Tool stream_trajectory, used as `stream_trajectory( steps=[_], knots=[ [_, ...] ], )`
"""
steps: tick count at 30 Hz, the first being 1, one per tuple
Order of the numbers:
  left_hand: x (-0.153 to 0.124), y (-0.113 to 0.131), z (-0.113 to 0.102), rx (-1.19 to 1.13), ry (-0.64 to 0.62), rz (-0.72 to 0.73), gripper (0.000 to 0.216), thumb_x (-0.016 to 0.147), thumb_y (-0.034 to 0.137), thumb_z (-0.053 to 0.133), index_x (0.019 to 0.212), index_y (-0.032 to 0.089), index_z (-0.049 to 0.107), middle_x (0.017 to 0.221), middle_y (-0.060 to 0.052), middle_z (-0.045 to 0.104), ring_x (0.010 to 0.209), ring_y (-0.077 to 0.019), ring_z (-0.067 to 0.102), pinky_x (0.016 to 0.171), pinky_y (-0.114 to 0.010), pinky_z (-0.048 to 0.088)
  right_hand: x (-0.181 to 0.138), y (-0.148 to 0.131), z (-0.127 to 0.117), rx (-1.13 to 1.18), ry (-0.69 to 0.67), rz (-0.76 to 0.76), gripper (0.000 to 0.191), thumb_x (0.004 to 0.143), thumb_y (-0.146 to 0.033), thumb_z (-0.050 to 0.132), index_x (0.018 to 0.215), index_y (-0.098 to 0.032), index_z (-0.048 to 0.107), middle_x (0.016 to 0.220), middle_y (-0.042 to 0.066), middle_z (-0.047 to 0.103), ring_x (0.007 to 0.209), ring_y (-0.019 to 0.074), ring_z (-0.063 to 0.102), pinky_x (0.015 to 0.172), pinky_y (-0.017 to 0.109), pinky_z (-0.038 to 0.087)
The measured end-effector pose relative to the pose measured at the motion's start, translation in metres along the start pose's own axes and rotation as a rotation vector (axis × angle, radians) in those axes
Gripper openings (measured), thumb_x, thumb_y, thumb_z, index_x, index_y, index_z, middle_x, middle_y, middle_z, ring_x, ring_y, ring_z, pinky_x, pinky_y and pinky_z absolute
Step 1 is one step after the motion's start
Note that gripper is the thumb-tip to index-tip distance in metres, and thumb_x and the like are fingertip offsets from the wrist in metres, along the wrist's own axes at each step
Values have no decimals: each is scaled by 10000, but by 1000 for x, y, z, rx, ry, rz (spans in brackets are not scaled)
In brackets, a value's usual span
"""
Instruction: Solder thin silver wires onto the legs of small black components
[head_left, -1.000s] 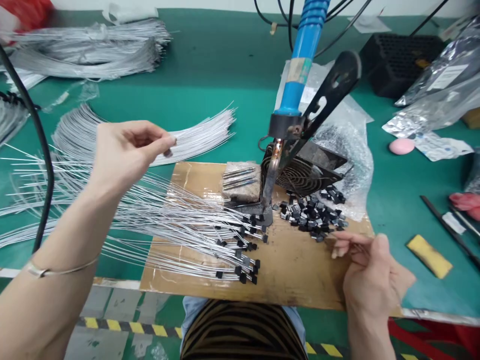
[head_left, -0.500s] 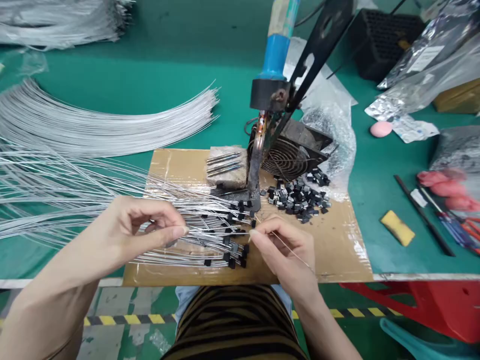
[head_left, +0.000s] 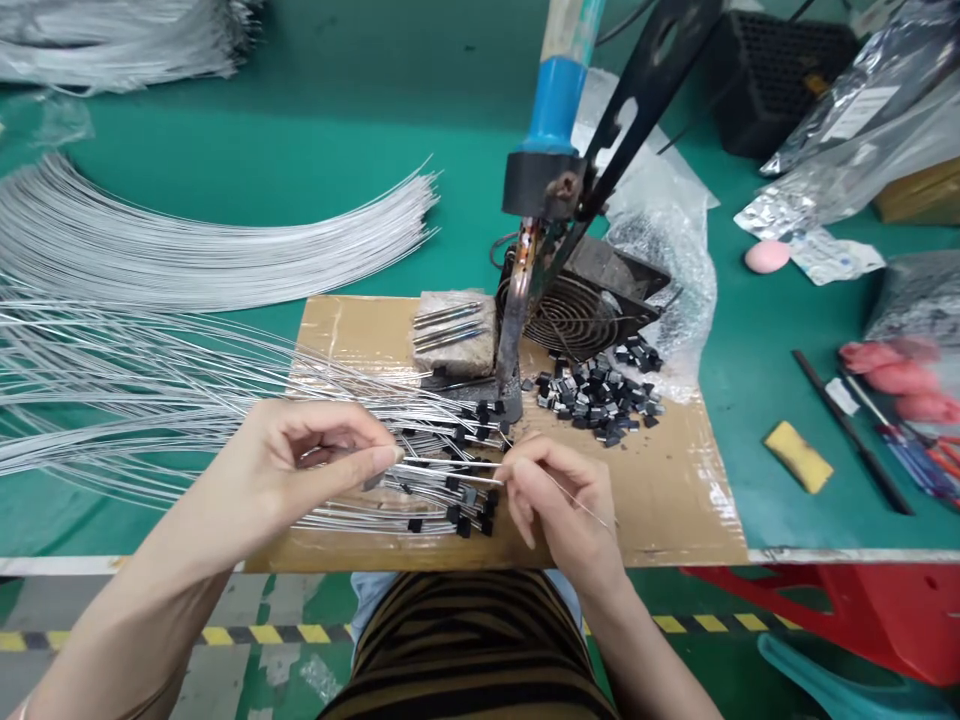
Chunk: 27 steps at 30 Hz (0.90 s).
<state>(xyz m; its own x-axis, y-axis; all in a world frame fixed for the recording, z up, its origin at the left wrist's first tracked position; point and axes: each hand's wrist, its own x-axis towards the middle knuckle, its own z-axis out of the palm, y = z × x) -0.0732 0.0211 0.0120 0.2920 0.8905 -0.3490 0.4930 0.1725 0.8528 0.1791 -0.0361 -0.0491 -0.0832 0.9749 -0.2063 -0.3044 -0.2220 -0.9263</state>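
My left hand is closed, thumb against forefinger, on thin white wires that stretch to the right. At their far ends the fingertips of my right hand are pinched together. A thin pale strand, like solder wire, runs from that pinch back over the palm; what exactly sits between the fingertips is hidden. Under both hands lie many more white wires, several tipped with small black connectors. Just beyond the right hand stands a blue-handled soldering iron, held tip-down in a black metal stand.
Loose black connectors are heaped beside a small fan. A block carrying metal tips sits left of the iron. Cardboard covers the work area. A wire bundle lies back left; a yellow sponge is at right.
My left hand has slid slightly right, towards my right hand. Two wire ends now show apart at the right fingertips, and more fingers of the right hand reach down below them.
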Motion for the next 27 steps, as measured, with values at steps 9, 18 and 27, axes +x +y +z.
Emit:
stream_trajectory(
  steps=[9,18,27],
  knots=[
    [-4,0,1,12,36,35,203,892,388,767,736,258,773,640,8,658,578,-134,536,501,-213,408,-4,-6,-4,-180,-95,-12,230,922,-383,790,815,-184,746,741,-6,608,515,75,469,435,221,331],
    [-4,2,1,53,1,47,219,902,387,741,723,262,760,643,5,678,583,-146,559,510,-226,419,2,-12,2,-188,-47,-50,262,934,-346,780,742,-200,677,707,-10,580,567,105,487,468,247,327],
    [-3,19,36,252,-65,180,162,997,359,643,1092,313,766,931,7,783,731,-163,679,521,-231,439,4,-17,-2,-373,-181,-154,206,1002,-278,702,810,-205,692,763,-10,568,688,140,506,622,293,378]
  ],
)
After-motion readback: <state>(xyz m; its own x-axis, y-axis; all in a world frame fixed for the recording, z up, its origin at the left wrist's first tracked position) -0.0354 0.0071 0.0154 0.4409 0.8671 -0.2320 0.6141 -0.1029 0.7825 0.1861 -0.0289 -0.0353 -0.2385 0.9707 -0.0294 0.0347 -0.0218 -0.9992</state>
